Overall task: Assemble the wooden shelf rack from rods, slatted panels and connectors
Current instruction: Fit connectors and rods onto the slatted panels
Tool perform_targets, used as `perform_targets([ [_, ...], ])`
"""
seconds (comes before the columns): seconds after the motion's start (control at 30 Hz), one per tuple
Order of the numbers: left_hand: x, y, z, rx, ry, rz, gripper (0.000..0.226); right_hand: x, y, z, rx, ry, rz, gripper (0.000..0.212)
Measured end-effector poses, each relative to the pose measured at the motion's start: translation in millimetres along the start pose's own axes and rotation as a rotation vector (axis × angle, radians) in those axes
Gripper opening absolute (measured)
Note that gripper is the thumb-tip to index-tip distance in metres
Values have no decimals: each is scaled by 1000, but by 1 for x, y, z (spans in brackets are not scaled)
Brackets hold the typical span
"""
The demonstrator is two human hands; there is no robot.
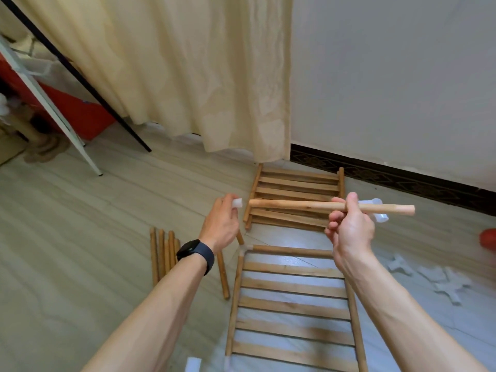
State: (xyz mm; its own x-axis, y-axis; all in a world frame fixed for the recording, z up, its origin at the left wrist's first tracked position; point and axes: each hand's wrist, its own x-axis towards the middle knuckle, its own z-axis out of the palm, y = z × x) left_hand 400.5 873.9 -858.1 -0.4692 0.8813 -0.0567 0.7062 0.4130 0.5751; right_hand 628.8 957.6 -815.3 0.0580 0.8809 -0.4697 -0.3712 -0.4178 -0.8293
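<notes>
My right hand (349,229) grips a wooden rod (292,204) held level above the floor, its left end pointing at my left hand. My left hand (221,224) pinches a small white connector (238,203) just left of that rod end, a short gap between them. A slatted panel (292,304) lies on the floor below my hands, with a white connector (244,249) at its far left corner. A stack of slatted panels (295,189) lies further back by the curtain. Several loose rods (162,253) lie to the left, and one more rod (223,275) beside the near panel.
Several white connectors (440,280) lie on the floor at the right, one more connector (378,210) behind the held rod. A cream curtain (193,76) and white wall stand behind. Slanted frame legs (80,146) stand at the left. A red object (488,238) sits at the right edge.
</notes>
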Motion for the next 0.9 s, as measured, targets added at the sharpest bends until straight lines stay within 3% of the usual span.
perform_targets([
  [0.7,-8,-9,-8,20,17,17,24,6,26,32,-83,-135,221,39],
  [0.8,-8,-12,-10,48,6,14,25,7,19,27,-217,-237,265,38],
  [0.9,-6,-13,-8,85,-6,2,24,1,4,6,-518,-419,238,37],
])
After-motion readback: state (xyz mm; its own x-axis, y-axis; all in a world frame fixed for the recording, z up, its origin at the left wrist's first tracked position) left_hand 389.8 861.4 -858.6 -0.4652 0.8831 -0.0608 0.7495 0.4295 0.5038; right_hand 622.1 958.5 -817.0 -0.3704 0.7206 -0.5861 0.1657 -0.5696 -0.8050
